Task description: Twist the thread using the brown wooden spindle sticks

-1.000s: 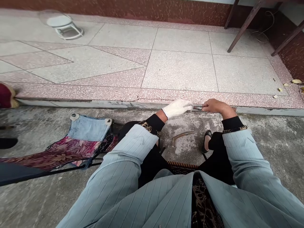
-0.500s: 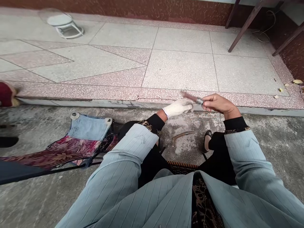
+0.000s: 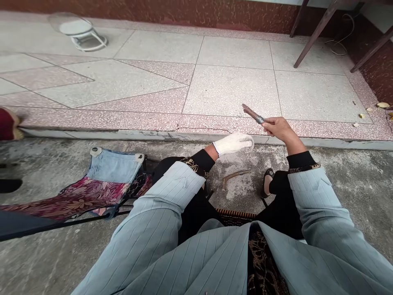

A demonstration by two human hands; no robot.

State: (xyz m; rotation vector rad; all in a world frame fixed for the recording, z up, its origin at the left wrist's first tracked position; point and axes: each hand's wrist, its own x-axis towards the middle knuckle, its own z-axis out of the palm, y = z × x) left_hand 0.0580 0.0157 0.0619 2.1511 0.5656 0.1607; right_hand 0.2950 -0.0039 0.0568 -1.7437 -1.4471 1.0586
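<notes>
My right hand (image 3: 278, 128), bare, pinches the near end of a brown stick (image 3: 251, 112) with a silvery wire-like band wound round it close to my fingers. The stick slants up and left above the step's edge, its far end rough. My left hand (image 3: 233, 143) wears a white knitted glove and hangs just left of and below the stick, apart from it. Its fingers are pressed together and curled, with greyish tips; whether they hold anything is hidden. Below the hands a bent brown stick-like tool (image 3: 236, 177) lies on the concrete.
A low tiled step (image 3: 227, 94) runs across in front of me. To my left stands a folding chair (image 3: 113, 166) with denim and floral fabric. A white stool (image 3: 81, 35) stands far left on the tiles; table legs (image 3: 316, 35) rise at the right.
My right hand has raised the brown stick slightly up and away from my gloved hand. The gloved hand has shifted a little to the right. The bent tool stays put.
</notes>
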